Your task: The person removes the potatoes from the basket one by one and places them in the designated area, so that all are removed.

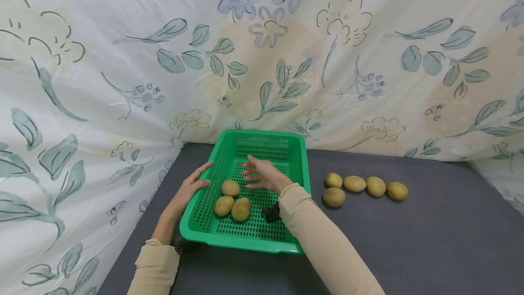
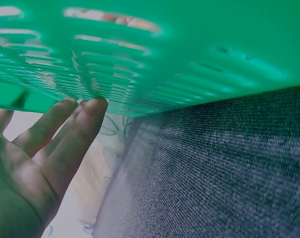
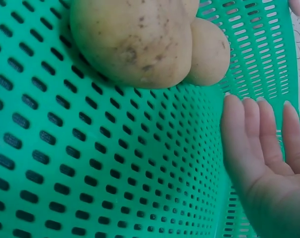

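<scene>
On the dark surface (image 1: 430, 240) stands your green basket (image 1: 245, 242), its long axis seemingly running away from you. Your left hand (image 1: 190, 190) touches the basket's left side, fingers extended, clamped on nothing; your right hand (image 1: 267, 176) hangs inside it, fingers slightly apart and bare. You seem to be between transfers; the next move likely calls for curling them round one of the three potatoes (image 1: 241, 210) in the basket's left part, or the five potatoes (image 1: 375, 186) right of it, the longer ones lying crosswise.
</scene>
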Motion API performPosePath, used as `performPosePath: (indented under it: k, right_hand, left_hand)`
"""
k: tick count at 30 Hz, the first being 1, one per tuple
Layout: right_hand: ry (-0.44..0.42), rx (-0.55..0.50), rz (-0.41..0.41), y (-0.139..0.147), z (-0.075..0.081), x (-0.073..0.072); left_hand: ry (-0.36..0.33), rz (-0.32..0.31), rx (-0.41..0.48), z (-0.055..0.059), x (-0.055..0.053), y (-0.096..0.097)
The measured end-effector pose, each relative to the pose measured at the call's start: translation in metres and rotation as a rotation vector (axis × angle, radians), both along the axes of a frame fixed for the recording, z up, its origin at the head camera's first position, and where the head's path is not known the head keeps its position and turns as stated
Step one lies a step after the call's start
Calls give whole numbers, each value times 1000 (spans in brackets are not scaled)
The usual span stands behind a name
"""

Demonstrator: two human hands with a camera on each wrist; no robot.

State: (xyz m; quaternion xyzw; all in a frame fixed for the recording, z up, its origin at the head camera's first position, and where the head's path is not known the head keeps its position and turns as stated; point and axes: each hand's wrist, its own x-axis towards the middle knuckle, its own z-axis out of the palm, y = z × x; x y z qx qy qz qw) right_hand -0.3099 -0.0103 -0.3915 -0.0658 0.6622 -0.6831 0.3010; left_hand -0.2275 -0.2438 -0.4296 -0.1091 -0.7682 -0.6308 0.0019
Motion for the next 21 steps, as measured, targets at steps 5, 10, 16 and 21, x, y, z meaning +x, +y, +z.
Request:
performPosePath:
  k: [5, 10, 16, 21]
  right_hand:
    - [62, 121, 91, 0, 0, 2]
    - [88, 219, 165, 1, -1, 4]
    - [98, 302, 229, 1, -5, 4]
    - [74, 371, 261, -1, -6, 7]
  left_hand:
    - [1, -1, 0, 0, 1, -1]
    - [1, 0, 4, -1, 1, -1]
    - [7, -4, 5, 0, 1, 0]
    - [15, 4, -14, 1, 1, 0]
